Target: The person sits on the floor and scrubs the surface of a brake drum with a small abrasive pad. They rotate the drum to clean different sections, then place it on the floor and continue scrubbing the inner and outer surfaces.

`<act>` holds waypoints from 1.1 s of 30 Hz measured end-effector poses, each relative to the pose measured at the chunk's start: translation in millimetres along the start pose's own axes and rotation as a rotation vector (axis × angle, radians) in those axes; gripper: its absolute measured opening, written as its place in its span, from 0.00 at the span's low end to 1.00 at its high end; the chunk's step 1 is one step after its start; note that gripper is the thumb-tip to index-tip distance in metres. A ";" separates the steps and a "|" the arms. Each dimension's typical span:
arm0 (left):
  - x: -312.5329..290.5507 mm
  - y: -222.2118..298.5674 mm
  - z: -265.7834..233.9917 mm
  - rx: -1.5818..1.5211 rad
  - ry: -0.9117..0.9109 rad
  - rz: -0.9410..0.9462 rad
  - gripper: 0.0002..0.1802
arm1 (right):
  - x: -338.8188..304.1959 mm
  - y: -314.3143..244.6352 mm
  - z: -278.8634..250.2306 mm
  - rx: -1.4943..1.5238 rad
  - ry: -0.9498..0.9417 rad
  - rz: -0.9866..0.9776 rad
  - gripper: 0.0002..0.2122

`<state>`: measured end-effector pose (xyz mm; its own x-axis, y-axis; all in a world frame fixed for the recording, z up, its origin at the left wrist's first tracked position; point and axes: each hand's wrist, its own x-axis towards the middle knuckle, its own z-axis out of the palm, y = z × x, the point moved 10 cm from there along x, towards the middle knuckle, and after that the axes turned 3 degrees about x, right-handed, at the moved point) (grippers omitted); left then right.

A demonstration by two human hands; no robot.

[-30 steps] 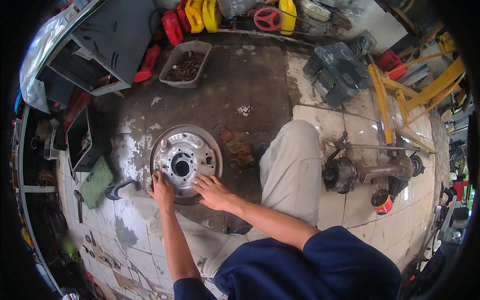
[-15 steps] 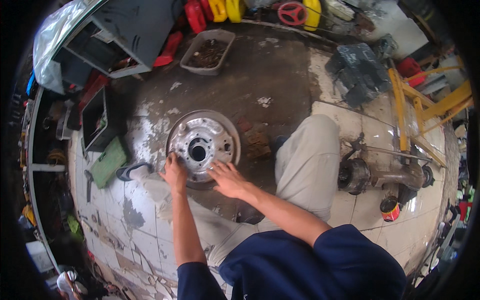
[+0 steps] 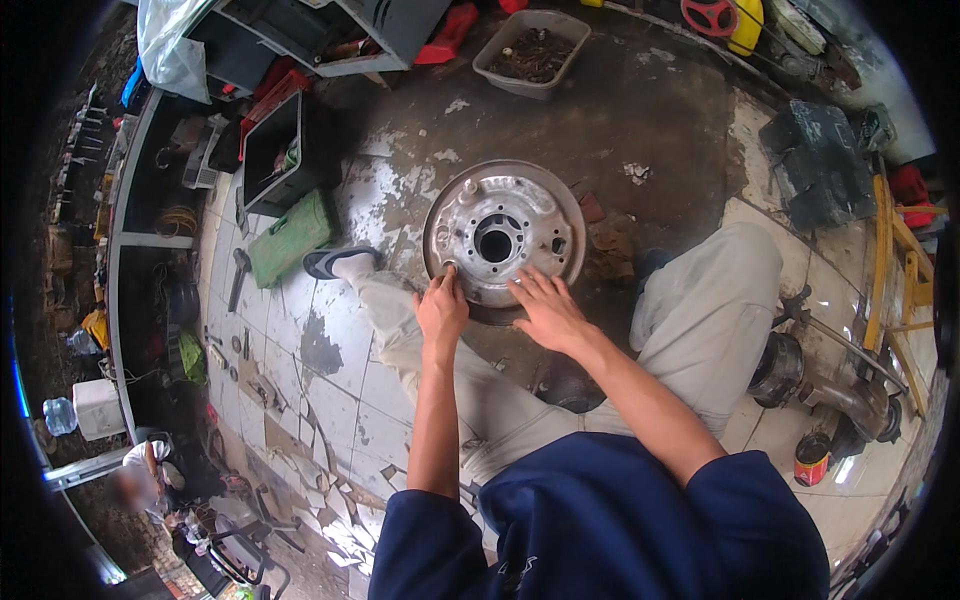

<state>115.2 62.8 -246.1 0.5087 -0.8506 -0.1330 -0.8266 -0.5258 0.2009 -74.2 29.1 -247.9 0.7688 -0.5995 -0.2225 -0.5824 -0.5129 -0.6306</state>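
A round metal brake backing plate (image 3: 497,190), with a ring of bolt holes about its central opening, stands in front of me between my legs. My left hand (image 3: 441,310) is at its lower left edge, fingers drawn together and tips touching the face by a small hole. Whether something small is between those fingertips is hidden. Lower right on the plate, my right hand (image 3: 550,308) lies with fingers spread and holds nothing. What supports the plate underneath is mostly hidden.
A grey tub (image 3: 530,58) of small dark parts lies beyond. At left are a green case (image 3: 293,238), a hammer (image 3: 238,277) and a black crate (image 3: 272,160). To the right sit a greasy axle housing (image 3: 835,385) and a can (image 3: 811,460). Another person (image 3: 150,475) is lower left.
The view has swung left, so everything sits further right in it. My left fingertips have come closer together near the small hole; my right hand remains spread on the plate.
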 end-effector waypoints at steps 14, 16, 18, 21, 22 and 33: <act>40.8 15.3 7.6 -0.119 0.264 0.264 0.28 | 2.0 -3.9 1.7 0.016 -0.018 0.016 0.34; 37.3 21.6 12.3 -0.160 0.338 0.238 0.28 | 3.0 -1.2 -1.0 0.013 -0.006 0.018 0.34; 39.1 14.9 13.9 -0.289 0.301 0.190 0.27 | 1.3 -3.2 1.1 0.011 -0.005 0.020 0.34; 42.6 14.5 6.0 -0.290 0.160 0.247 0.26 | 1.1 -3.3 0.1 0.020 0.001 0.021 0.34; 39.0 18.5 5.6 -0.276 0.140 0.254 0.25 | 0.1 -0.4 0.5 0.000 -0.021 0.034 0.34; 47.9 18.8 4.4 -0.179 0.139 0.239 0.24 | 1.3 -3.9 -0.1 -0.007 -0.010 0.023 0.34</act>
<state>123.0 12.2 -253.0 0.3434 -0.9366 0.0697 -0.8773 -0.2934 0.3799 -70.9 30.2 -245.5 0.7578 -0.6051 -0.2443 -0.6017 -0.5031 -0.6203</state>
